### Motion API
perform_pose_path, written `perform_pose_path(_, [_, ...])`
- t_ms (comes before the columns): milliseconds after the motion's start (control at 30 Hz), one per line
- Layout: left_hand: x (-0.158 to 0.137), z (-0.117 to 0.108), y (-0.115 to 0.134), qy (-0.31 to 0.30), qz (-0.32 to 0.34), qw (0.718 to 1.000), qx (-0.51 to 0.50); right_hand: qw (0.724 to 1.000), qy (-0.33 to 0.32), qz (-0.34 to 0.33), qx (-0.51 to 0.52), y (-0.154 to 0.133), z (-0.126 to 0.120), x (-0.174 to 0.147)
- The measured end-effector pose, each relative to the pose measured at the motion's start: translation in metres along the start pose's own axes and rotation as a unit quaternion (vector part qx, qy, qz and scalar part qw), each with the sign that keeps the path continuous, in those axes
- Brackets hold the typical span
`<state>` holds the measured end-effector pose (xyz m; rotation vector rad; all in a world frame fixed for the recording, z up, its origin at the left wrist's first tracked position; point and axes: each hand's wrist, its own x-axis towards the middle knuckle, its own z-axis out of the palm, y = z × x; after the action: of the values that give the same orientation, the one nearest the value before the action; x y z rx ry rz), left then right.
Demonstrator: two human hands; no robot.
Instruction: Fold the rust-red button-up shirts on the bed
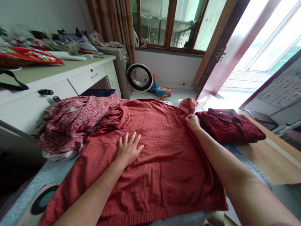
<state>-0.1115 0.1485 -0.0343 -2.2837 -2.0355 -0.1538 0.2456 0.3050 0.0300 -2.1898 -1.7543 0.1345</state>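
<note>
A rust-red jacket (162,150) lies spread out before me, its gathered hem toward me and its collar at the far side. My left hand (129,151) rests flat on its left middle, fingers spread. At the right edge, near the shoulder, my right hand (193,121) pinches the cloth with closed fingers. Beyond that hand, the end of the right sleeve (188,105) lies bunched. The left sleeve (118,117) is crumpled at the upper left of the garment.
A heap of red-and-white patterned cloth (72,122) sits at the left. At the right lies a folded dark red garment (229,125) beside a wooden surface (270,157). Farther off are a cluttered white cabinet (54,84), a washing machine with its door (139,77) swung out, and a blue ride-on toy (161,90).
</note>
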Motion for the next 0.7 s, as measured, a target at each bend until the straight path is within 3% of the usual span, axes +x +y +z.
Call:
perform_pose_path(133, [0.001, 0.0, 0.0, -0.002, 0.0, 1.0, -0.004, 1.0, 0.017, -0.012, 0.008, 0.005, -0.001, 0.001])
perform_pose_path(267, [0.0, 0.0, -0.001, -0.001, 0.002, 1.0, -0.002, 0.996, 0.041, -0.055, -0.06, 0.005, -0.003, -0.004])
perform_pose_path(433, [0.0, -0.001, 0.0, -0.003, -0.001, 1.0, 0.002, 0.987, 0.018, -0.065, -0.147, 0.002, -0.004, -0.012])
perform_pose_path(700, [0.0, 0.0, -0.001, -0.004, -0.005, 1.0, 0.001, 0.991, -0.021, 0.037, -0.123, 0.007, -0.004, -0.029])
